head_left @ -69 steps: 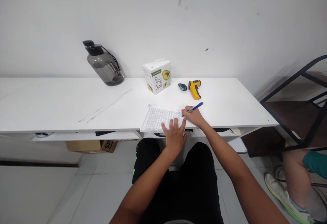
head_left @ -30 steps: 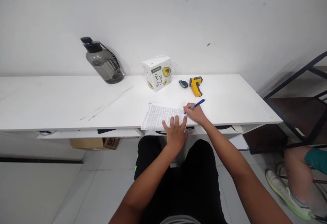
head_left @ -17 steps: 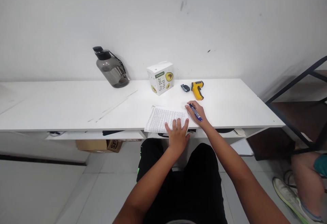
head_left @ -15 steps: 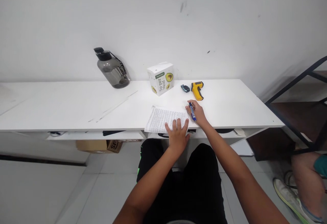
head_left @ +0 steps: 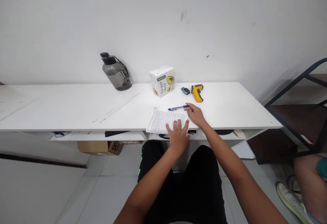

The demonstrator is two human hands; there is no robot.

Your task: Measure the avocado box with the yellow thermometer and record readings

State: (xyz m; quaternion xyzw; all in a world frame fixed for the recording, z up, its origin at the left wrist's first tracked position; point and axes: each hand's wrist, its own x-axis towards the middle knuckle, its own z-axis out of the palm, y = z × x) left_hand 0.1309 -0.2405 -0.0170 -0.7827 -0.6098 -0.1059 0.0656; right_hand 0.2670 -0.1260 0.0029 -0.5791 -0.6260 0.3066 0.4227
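Note:
My left hand (head_left: 178, 133) lies with fingers spread on a sheet of paper (head_left: 159, 120) filled with rows of writing, at the table's front edge. To its right, my right hand (head_left: 196, 114) has its fingertips on the right end of a blue pen (head_left: 177, 108). The pen points left, nearly level, just beyond the paper's far edge. Beyond the pen are a yellow infrared thermometer (head_left: 197, 93) and a small dark toy car-like object (head_left: 185, 90). A white box (head_left: 162, 81) with avocado pictures stands farther left.
A grey water bottle (head_left: 117, 74) stands near the wall on the white table (head_left: 63, 108). Below are an open shelf (head_left: 97, 136) and a cardboard box (head_left: 94, 147). On the right are a dark metal frame (head_left: 293, 94) and another person's leg and shoe (head_left: 291, 196).
The pen has swung from near upright within my right hand to lying pointing left beyond the paper. My left hand stays on the paper. The view has shifted slightly.

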